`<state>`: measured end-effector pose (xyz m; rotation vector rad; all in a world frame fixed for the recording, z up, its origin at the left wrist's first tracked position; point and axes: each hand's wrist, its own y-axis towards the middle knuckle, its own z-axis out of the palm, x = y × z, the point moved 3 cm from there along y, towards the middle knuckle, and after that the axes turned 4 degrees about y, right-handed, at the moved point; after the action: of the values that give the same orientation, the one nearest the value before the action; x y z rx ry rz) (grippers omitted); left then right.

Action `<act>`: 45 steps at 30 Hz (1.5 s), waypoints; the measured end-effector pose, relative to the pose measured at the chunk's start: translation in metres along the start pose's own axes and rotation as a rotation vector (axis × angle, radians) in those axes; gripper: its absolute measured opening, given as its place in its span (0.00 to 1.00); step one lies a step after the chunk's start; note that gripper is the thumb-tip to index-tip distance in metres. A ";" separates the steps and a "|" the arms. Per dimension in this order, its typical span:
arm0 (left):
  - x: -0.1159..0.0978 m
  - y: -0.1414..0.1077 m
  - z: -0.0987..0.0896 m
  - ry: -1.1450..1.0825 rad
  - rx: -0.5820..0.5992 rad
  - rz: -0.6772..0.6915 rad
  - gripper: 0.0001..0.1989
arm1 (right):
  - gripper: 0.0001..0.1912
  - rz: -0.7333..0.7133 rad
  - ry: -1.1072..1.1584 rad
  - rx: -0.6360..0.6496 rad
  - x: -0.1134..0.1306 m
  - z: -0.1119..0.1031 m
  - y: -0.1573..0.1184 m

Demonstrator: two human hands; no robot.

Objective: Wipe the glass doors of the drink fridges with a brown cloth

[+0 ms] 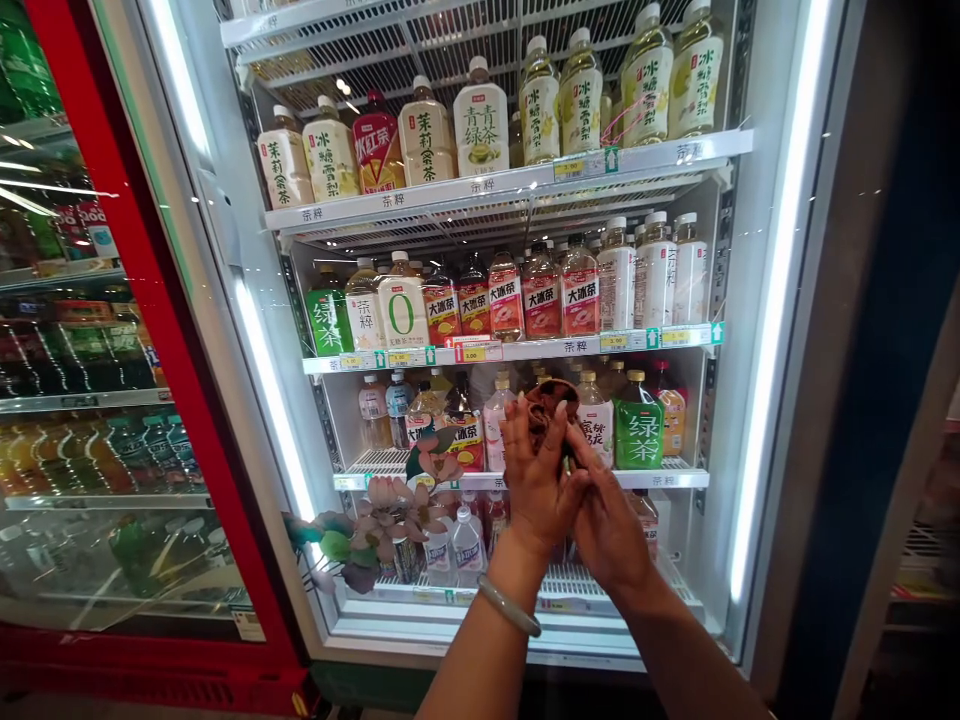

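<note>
Fingers (554,437) hold a ruffled, rounded brown object (559,393).

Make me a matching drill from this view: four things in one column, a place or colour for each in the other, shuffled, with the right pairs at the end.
Column one
1. Bangle
2. Wrinkled thing
3. Flowers
4. Bottle with a big 0

Column two
A. Pale pink
B. On a cooler shelf, higher in the picture than the hands
C. At the fingers of the left hand
D. Around the left wrist

Right pairs: 1-D, 2-C, 3-A, 4-B
</note>
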<state>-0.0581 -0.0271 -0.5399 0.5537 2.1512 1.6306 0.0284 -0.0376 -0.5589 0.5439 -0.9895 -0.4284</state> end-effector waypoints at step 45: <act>0.035 0.015 -0.019 0.146 -0.290 -0.203 0.33 | 0.38 -0.901 -1.408 -0.194 -0.003 -0.054 0.047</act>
<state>-0.0962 -0.0204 -0.5227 0.1289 1.9427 1.8687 0.0780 0.0133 -0.5557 0.4468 -1.9689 -1.8513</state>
